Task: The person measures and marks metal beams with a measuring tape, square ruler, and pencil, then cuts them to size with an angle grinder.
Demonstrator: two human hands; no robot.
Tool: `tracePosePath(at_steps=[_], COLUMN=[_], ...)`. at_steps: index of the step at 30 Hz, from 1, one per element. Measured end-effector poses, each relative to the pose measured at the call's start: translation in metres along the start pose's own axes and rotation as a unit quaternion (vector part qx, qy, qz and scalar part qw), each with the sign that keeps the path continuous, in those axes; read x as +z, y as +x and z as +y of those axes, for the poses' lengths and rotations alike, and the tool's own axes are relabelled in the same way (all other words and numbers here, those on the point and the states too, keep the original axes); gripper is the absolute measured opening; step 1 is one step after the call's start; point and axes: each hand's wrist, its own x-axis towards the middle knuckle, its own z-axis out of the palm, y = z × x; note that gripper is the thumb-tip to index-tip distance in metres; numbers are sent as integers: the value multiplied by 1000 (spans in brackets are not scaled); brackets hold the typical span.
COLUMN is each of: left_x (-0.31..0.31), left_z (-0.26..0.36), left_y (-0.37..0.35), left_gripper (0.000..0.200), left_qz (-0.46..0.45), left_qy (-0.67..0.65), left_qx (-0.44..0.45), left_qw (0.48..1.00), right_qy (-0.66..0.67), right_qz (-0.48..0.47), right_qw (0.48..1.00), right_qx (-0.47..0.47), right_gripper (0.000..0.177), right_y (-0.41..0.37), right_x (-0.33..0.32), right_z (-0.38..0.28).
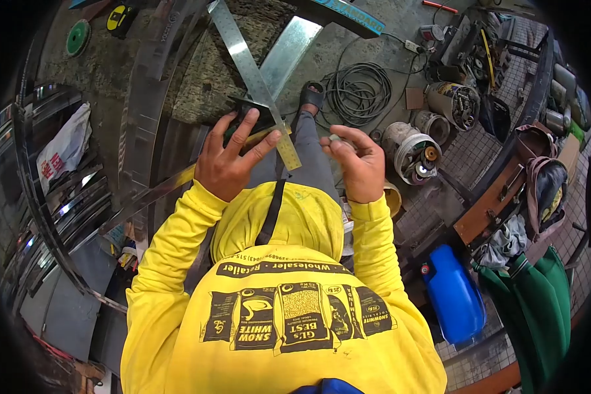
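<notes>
A combination square, with a long steel blade and a dark head, lies slantwise over a flat bare metal bar. My left hand grips it, fingers over the dark head and thumb against the blade near its yellowish lower end. Just right of the blade, my right hand is closed in a pinch on a small pale piece that looks like chalk. The hand's underside and part of the square's head are hidden.
A coiled cable lies on the floor beyond my right hand. Buckets of discs and hardware stand to the right, near a blue container. A tape measure and green disc lie upper left; metal bars fill the left.
</notes>
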Motion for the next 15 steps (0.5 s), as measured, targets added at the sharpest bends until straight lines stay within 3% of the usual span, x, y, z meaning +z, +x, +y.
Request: tracePosePath(at_steps=[4,8,14,15], left_x=[0,0,-1,-1], left_z=[2,1,1,1], left_y=[1,0,0,0], left_gripper=[59,63,71,72], left_qz=[-4,-5,-6,-4], left_qy=[-3,-4,-6,-7], left_qx=[-8,-9,-10,-11], left_qw=[1000,1000,1000,1000], right_qy=[92,83,-130,-211], right_qz=[-24,-34,-24,-28], right_qw=[995,994,991,975], right_qx=[24,66,1,-62], right_gripper=[31,28,26,26], right_y=[1,3,2,2], right_x=[23,22,31,35], right_z=[-13,-12,-9,-10])
